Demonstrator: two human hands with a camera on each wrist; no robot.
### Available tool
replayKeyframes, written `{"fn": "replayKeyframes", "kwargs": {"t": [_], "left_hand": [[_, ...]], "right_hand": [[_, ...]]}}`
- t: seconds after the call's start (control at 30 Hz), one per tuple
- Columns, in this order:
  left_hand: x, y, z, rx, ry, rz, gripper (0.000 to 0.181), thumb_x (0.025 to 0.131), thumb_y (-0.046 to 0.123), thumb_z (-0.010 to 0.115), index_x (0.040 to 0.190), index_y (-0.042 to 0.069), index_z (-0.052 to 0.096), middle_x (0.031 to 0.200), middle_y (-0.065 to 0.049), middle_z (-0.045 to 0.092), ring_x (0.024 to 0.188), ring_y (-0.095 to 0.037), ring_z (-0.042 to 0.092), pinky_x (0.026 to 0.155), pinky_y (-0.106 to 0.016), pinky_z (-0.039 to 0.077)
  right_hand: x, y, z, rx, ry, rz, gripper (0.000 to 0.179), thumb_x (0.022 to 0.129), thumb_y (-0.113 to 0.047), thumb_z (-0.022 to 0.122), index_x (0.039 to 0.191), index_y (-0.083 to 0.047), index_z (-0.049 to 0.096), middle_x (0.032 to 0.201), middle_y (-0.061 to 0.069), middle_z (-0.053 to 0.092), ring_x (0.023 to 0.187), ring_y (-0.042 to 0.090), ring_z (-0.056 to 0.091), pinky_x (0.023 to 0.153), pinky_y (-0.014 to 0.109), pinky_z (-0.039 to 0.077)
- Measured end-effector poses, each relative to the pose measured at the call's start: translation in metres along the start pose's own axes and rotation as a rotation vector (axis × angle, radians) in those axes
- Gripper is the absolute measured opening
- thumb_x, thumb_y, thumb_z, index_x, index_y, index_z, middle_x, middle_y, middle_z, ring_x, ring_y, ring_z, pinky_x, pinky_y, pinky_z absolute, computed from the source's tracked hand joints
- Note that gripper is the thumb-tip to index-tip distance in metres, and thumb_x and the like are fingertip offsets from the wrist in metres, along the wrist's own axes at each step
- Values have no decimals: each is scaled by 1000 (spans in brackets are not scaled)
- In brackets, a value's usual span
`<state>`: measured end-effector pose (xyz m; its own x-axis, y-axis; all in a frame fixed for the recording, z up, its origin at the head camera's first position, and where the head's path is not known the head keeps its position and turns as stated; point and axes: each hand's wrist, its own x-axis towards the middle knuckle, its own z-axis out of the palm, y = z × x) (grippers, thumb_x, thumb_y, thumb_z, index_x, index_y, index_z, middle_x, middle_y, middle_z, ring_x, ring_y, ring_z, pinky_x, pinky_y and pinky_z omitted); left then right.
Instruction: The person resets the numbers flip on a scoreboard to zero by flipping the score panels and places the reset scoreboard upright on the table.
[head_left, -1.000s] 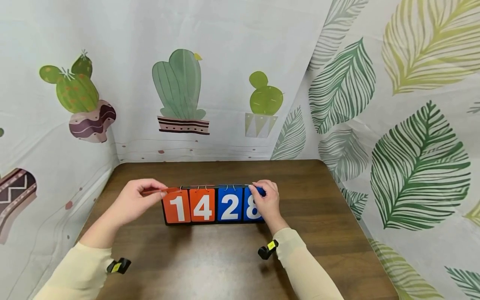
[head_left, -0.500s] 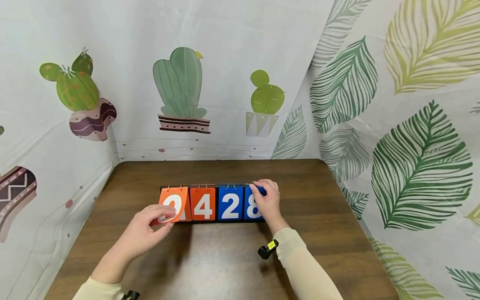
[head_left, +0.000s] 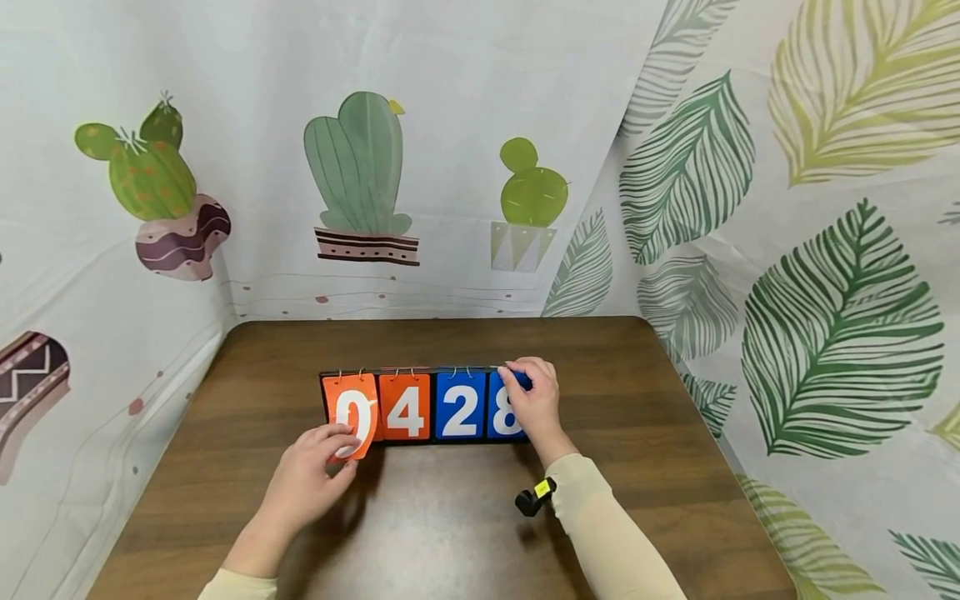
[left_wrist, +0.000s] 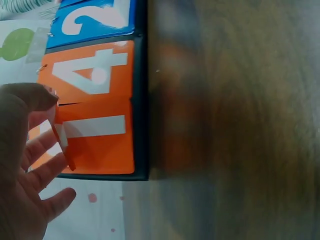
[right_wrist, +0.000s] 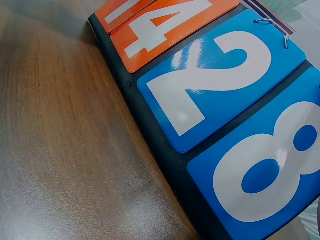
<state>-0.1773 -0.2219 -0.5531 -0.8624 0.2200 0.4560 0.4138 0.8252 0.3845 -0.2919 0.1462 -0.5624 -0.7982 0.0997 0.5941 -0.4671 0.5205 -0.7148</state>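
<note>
A flip scoreboard with a black base (right_wrist: 172,172) stands on the table, its number cards hanging from metal rings. In the head view it shows an orange 0 card (head_left: 362,412), an orange 4 card (head_left: 405,407), a blue 2 card (head_left: 460,406) and a blue 8 card (head_left: 502,408). My left hand (head_left: 311,475) holds the lower left of the 0 card, which is bent out from the base. In the left wrist view, an orange 1 card (left_wrist: 100,145) shows under the lifted card. My right hand (head_left: 536,400) grips the scoreboard's top right corner, covering part of the 8.
The brown wooden table (head_left: 450,525) extends around the scoreboard. Behind it hangs a white cloth (head_left: 450,75) printed with cacti, and a leaf-patterned cloth (head_left: 697,333) hangs along the right side. A black wrist camera (head_left: 536,498) sits at the right sleeve.
My left hand has come forward and down from the scoreboard's top left, bringing the 0 card over the 1. The right hand has stayed at its corner.
</note>
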Motion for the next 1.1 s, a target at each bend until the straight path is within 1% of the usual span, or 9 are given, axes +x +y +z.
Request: {"fn": "replayKeyframes", "kwargs": {"t": [0.17,0.27,0.4,0.5,0.63,0.77,0.97,1.1], "left_hand": [[2,5,5,45,-77,-121,23,81,16,79,104,17,78,109,-4,70,104,-34,65,82,-59,53],[5,6,8,77,-103,-156,24,82,17,78,106,15,78,108,-5,70,101,-33,65,81,-57,54],[7,4,14,119,-100,-162,24,82,18,78,106,14,78,105,-8,69,96,-34,65,77,-57,54],[9,2,18,150,-111,-172,24,82,18,78,106,14,78,105,-9,69,94,-34,65,74,-56,54],[13,0,21,181,-160,-194,27,83,20,79,109,13,76,105,-10,68,92,-32,63,74,-54,54],[18,-3,25,200,-195,-197,30,83,22,81,111,11,75,107,-12,69,92,-33,63,75,-55,54],[21,-7,31,224,-206,-200,32,83,25,83,110,11,73,106,-11,70,92,-34,64,74,-55,54],[22,-11,35,244,-202,-203,34,82,26,84,110,10,73,106,-12,70,92,-34,64,74,-55,54]], "right_hand": [[0,-2,-1,10,-27,33,25,94,-28,76,106,-6,78,110,7,71,111,25,58,94,45,49],[1,-3,-2,9,-34,39,26,95,-28,75,107,-5,78,111,7,71,112,25,58,94,46,49],[1,-3,-1,5,-22,28,24,94,-27,76,106,-6,78,110,6,72,112,25,58,93,45,49],[0,-2,-1,9,-18,27,22,94,-26,77,105,-8,78,110,6,72,111,24,58,93,44,49],[0,-2,-1,15,-26,40,20,94,-27,76,104,-10,79,110,5,71,112,23,58,94,44,48],[0,-2,-1,16,-29,45,20,94,-28,76,105,-11,78,111,4,71,113,24,58,95,45,48],[-2,-3,-1,12,-43,64,24,95,-28,75,107,-8,78,111,5,71,113,24,57,95,46,49],[-1,-4,-1,18,-49,80,27,95,-29,75,108,-5,78,112,5,70,114,24,57,96,46,48]]}}
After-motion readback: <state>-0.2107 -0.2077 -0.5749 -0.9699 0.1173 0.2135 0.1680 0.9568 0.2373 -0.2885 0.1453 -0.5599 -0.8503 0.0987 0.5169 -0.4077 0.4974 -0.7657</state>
